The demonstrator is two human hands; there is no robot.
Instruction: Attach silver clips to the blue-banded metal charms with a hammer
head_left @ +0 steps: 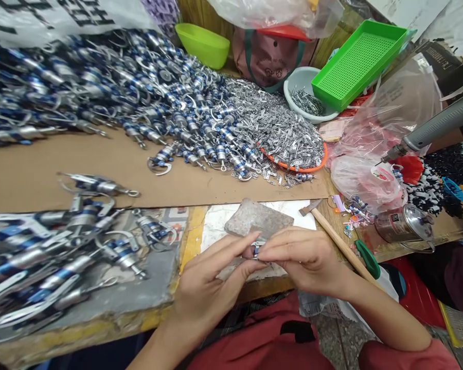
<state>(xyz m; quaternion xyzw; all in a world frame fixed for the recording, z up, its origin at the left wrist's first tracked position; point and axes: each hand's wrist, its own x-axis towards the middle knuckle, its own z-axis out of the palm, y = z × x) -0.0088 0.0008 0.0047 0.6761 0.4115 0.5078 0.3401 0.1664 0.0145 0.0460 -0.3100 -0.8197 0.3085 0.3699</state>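
My left hand (219, 275) and my right hand (306, 257) meet over the near edge of the bench. Between their fingertips they pinch a small blue-and-silver metal part (256, 250), mostly hidden by the fingers. Just beyond it a grey stone block (256, 217) lies on a white sheet (216, 216). To the right of the block is a hammer (339, 244) with a wooden handle, its head pointing away from me. Several blue-and-silver metal assemblies (81, 221) with curved arms and wire loops are piled left of my left hand.
A large heap of similar assemblies (139, 87) covers the back left. Small metal plates (285, 128) spill around an orange-rimmed tray (312, 167). Behind stand a bowl of pins (293, 82) and a green basket (362, 61). An electric screwdriver (428, 128) juts in from the right, above a metal cup (397, 226).
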